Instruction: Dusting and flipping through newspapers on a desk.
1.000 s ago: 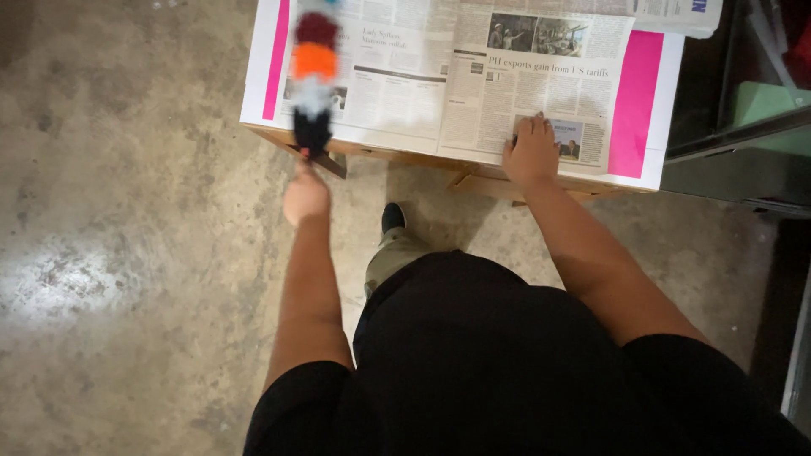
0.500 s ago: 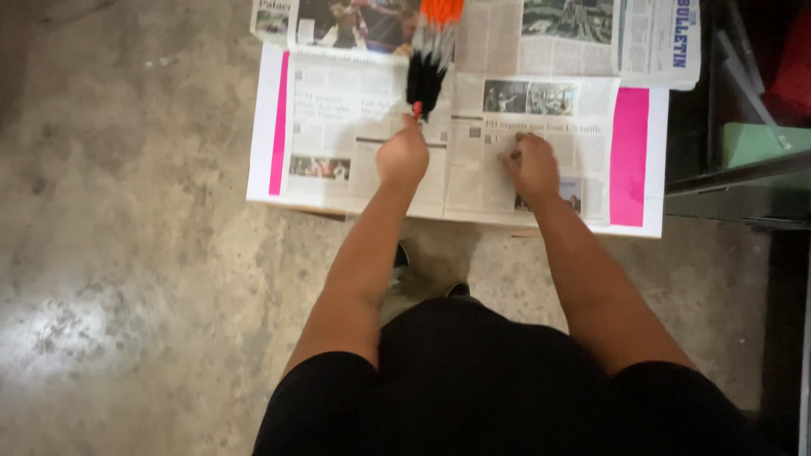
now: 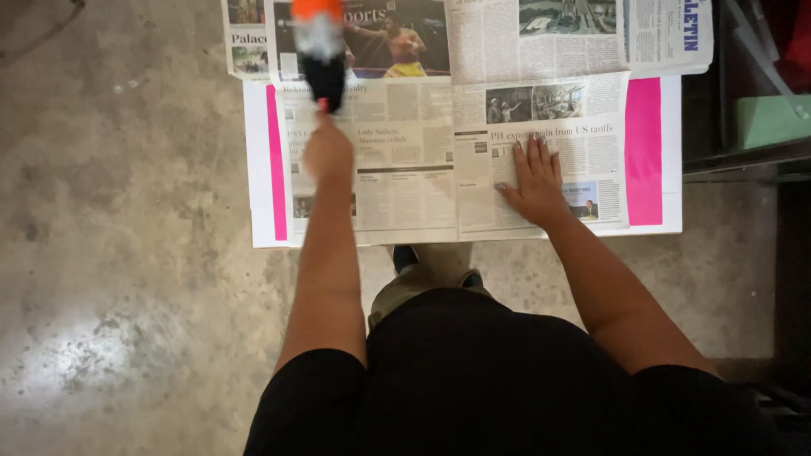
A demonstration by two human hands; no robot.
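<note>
My left hand [image 3: 328, 154] grips the handle of a feather duster [image 3: 321, 52] with a black, white and orange head that points away from me, over the left part of the spread newspaper [image 3: 422, 194]. The duster's head is blurred. My right hand [image 3: 536, 180] lies flat, fingers spread, pressing the newspaper down on its right half. A white sheet with pink bands [image 3: 644, 152] lies under the newspaper on a low table.
More newspaper pages [image 3: 557, 38] lie farther back on the table. Concrete floor [image 3: 127, 253] spreads to the left and around my feet. A dark shelf with a green object [image 3: 769, 118] stands at the right edge.
My left hand carried the duster from the table's left edge over the paper, then back toward the left part. The view shifted, bringing more of the table's far side into sight. My right hand stayed flat.
</note>
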